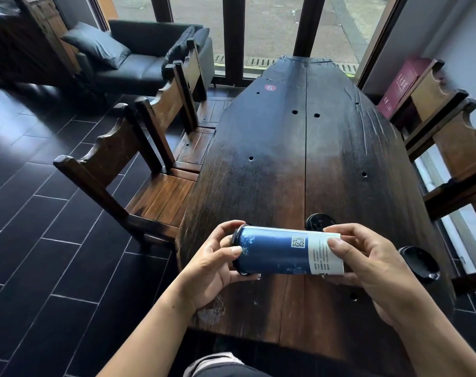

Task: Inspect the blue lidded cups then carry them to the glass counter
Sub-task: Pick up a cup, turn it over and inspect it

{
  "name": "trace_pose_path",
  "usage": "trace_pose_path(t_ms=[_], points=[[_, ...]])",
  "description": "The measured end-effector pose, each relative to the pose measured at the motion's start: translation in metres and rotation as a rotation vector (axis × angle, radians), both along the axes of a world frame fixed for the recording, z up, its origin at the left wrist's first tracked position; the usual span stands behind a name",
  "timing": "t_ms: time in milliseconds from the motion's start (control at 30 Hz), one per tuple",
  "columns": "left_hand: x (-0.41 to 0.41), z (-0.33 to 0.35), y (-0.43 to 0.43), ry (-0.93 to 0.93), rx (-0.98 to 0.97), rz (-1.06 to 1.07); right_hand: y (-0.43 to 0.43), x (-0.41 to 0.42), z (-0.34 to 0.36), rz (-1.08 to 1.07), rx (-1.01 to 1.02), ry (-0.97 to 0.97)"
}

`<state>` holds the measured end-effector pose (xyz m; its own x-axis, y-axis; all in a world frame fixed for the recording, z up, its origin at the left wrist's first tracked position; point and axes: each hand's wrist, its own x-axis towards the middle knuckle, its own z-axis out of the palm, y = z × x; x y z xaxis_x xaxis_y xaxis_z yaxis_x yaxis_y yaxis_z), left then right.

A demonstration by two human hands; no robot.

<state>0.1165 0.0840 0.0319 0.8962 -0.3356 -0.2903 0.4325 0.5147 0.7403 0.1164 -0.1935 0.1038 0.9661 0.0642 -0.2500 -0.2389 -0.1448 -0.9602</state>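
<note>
I hold a tall blue cup [274, 250] sideways above the near end of the dark wooden table [299, 164]. Its black lid points left and a white label with a QR code wraps its right end. My left hand [215, 265] grips the lid end, fingers curled round it. My right hand [367, 259] grips the labelled end, thumb on top. Two more cups stand on the table, seen by their black lids: one lid [319, 221] just behind the held cup, the other lid [419, 263] right of my right hand.
Two wooden chairs [139, 170] stand along the table's left side, more chairs [448, 148] on the right. A dark sofa [139, 58] sits at the far left by the windows. A maroon box [400, 85] leans at the far right. Dark tiled floor [41, 227] spreads left.
</note>
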Motion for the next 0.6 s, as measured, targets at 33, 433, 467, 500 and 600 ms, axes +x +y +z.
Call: trace_pose_path(t_ms=[33,433,467,500,600], points=[[0.000,-0.001,-0.001,-0.004,-0.002,-0.001,-0.001,0.000,-0.001,-0.001,-0.014,-0.001],[0.007,0.008,-0.003,0.212,0.076,-0.123,-0.002,-0.004,0.006,0.164,-0.284,-0.181],[0.007,0.008,-0.004,0.230,0.096,-0.120,-0.001,-0.004,0.008,0.182,-0.303,-0.190],[0.008,0.007,-0.006,0.240,0.117,-0.113,-0.001,-0.004,0.009,0.194,-0.313,-0.201],[0.008,0.006,-0.007,0.217,0.139,-0.092,0.001,-0.004,0.012,0.189,-0.291,-0.201]])
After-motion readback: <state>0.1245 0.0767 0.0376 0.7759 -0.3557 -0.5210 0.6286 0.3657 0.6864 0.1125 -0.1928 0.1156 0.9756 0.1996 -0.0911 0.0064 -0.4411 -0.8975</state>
